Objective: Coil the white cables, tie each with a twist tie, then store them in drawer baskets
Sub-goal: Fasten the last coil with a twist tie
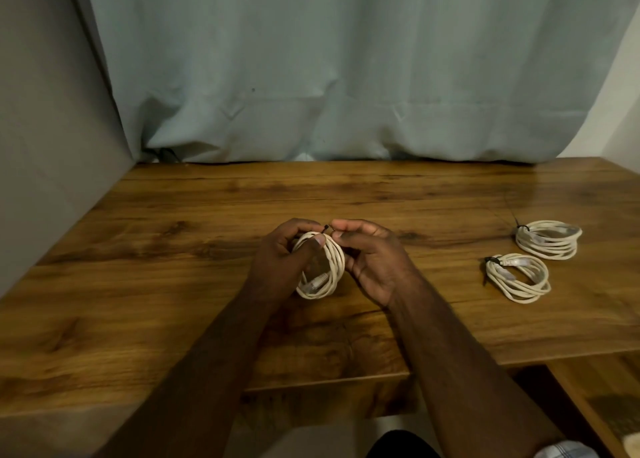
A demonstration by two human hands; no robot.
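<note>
Left hand (287, 260) clamping the white coil (323, 267) above mid-counter (138, 284), right hand (370, 257) fingers pinching the dark twist tie (326, 229) at its far edge: risk of loops springing loose if either grip slackens before twisting

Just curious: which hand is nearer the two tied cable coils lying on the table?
Right. The right hand is closer to the tied coils; the left hand sits farther away.
</note>
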